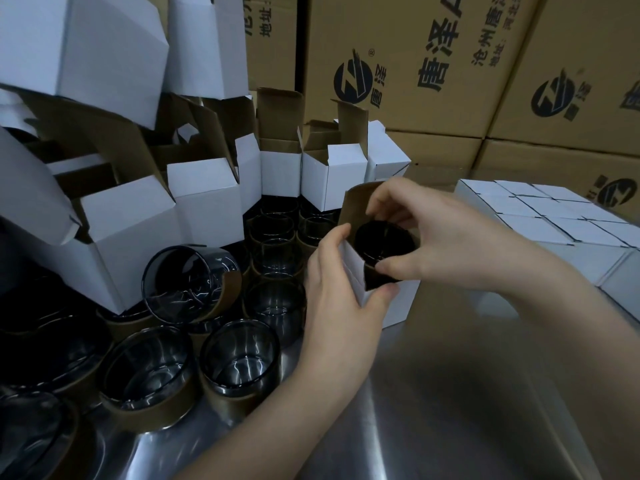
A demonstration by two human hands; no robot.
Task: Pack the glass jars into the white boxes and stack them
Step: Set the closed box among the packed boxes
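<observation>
Jar [384, 242] sits partly inside box [407, 299] on table [450, 393]. Right grip [433, 237] pinches the jar rim; left grip [332, 299] holds the box wall. Advised: steady box, lower jar straight, clear of flaps.

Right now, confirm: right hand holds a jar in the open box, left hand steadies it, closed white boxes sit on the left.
Wrong: head view shows the closed white boxes on the right. Rest stands: right hand holds the jar in the open box, left hand steadies it.
</observation>
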